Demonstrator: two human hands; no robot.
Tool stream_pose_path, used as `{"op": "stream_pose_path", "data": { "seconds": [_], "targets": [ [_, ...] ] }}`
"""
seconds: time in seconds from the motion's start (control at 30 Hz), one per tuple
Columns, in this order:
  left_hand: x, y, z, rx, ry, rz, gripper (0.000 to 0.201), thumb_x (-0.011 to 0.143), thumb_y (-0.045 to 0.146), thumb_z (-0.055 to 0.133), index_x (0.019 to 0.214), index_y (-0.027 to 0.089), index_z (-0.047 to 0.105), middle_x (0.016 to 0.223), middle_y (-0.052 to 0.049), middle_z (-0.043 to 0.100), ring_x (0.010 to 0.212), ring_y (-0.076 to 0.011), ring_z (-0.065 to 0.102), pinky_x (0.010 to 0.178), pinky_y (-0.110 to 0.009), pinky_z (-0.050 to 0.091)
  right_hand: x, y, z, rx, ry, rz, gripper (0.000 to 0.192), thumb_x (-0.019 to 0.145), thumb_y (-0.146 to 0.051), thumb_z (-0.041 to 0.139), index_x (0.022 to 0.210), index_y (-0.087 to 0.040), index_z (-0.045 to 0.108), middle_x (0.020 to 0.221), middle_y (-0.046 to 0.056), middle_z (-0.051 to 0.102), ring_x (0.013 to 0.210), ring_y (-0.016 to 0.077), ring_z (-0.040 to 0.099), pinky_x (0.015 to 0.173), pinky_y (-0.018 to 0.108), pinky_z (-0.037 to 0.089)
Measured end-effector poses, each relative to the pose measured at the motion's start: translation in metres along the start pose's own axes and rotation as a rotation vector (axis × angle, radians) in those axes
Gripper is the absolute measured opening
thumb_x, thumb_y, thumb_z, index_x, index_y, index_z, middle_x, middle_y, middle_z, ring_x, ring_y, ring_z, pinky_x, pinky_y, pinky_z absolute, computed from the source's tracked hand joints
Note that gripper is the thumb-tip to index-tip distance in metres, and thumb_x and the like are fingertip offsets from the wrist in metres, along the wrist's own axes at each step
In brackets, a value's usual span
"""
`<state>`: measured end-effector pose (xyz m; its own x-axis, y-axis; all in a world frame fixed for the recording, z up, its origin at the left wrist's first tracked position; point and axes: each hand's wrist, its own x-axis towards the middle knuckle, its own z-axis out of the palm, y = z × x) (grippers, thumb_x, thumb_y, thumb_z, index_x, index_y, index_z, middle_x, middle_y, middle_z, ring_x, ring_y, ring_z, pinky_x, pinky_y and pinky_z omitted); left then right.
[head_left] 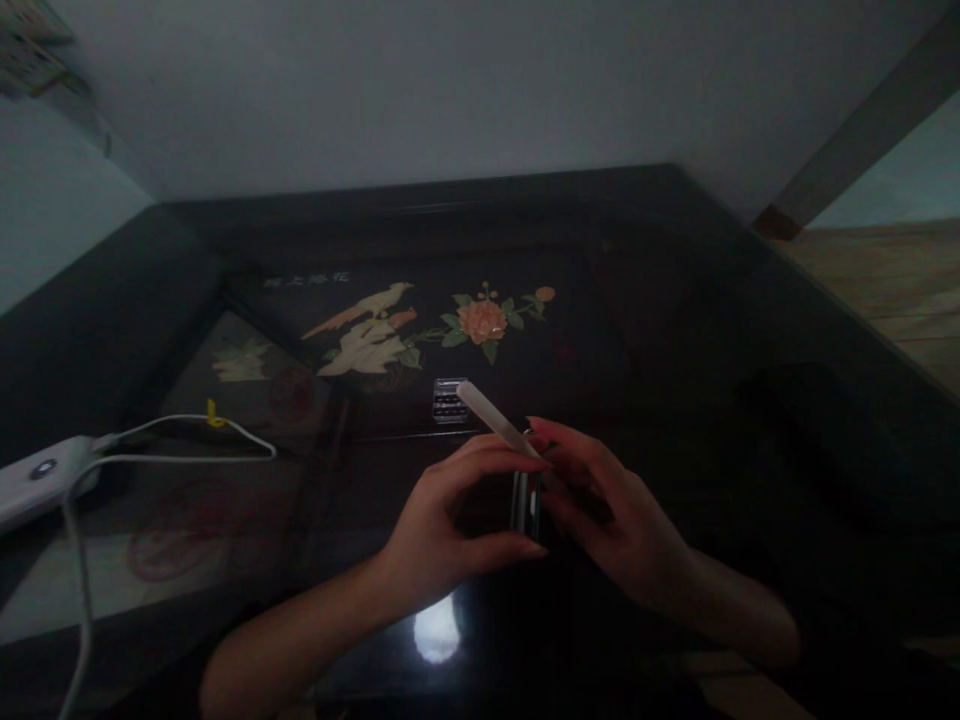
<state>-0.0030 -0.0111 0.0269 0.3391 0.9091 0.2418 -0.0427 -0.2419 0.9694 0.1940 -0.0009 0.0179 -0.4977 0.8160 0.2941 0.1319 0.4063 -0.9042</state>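
Observation:
My left hand point(442, 510) is closed, thumb below and fingers above, around a slim dark thing with shiny edges point(525, 505). It is seen nearly edge-on, so its kind does not show. A pale, flat, round-ended strip point(491, 415) slants up and left from between my hands. My right hand point(615, 510) is closed too, its bent fingertips against the right side of these things. What it pinches is mostly hidden. Just beyond the strip's tip, a small clear plastic box point(450, 408) with dark rows inside lies on the table.
The glossy black table point(645, 290) bears an inlaid bird point(375, 303) and flower point(482, 322). At left lies a white power strip or adapter point(52, 478) with a white cable point(180, 459) and a yellow tie point(214, 413). A pale wall point(420, 90) stands behind.

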Motion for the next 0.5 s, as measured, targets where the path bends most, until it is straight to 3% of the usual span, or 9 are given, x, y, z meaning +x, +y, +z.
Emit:
{"op": "stream_pose_path", "data": {
  "seconds": [0.07,0.27,0.37,0.5],
  "targets": [
    [-0.001,-0.002,0.001,-0.046,0.014,-0.021,0.047,0.068,0.022,0.084,0.112,0.029,0.070,0.117,-0.002,0.067,0.111,-0.0178,0.061,0.100,-0.028,0.046,-0.001,0.002,0.001,-0.079,0.001,-0.064,0.059,0.091,-0.010,0.053,0.142,-0.032,0.035,0.124,0.005,0.062,0.105,0.0164,0.063,0.087,0.030,0.055],
    [-0.001,-0.001,0.004,-0.312,0.070,-0.139,0.046,0.069,0.016,0.083,0.111,0.029,0.070,0.117,0.000,0.068,0.113,-0.0153,0.063,0.099,-0.022,0.048,0.001,-0.003,-0.007,-0.407,0.165,-0.307,0.042,0.088,-0.024,0.065,0.129,-0.022,0.054,0.110,0.008,0.057,0.102,0.0196,0.057,0.085,0.032,0.054],
    [0.000,0.004,0.007,-0.367,0.057,-0.209,0.043,0.070,0.014,0.082,0.109,0.029,0.070,0.114,0.001,0.071,0.109,-0.0144,0.065,0.094,-0.020,0.050,0.002,-0.009,-0.009,-0.495,0.162,-0.417,0.027,0.087,-0.016,0.064,0.114,-0.020,0.064,0.106,0.007,0.055,0.098,0.0182,0.056,0.082,0.031,0.053],
    [-0.001,0.007,0.012,-0.391,0.041,-0.283,0.041,0.069,0.014,0.083,0.106,0.030,0.071,0.111,0.002,0.072,0.104,-0.0140,0.066,0.089,-0.019,0.052,0.003,-0.015,-0.007,-0.587,0.170,-0.521,0.020,0.086,-0.009,0.063,0.102,-0.019,0.070,0.099,0.005,0.058,0.092,0.0170,0.058,0.077,0.031,0.054]
  ]
}}
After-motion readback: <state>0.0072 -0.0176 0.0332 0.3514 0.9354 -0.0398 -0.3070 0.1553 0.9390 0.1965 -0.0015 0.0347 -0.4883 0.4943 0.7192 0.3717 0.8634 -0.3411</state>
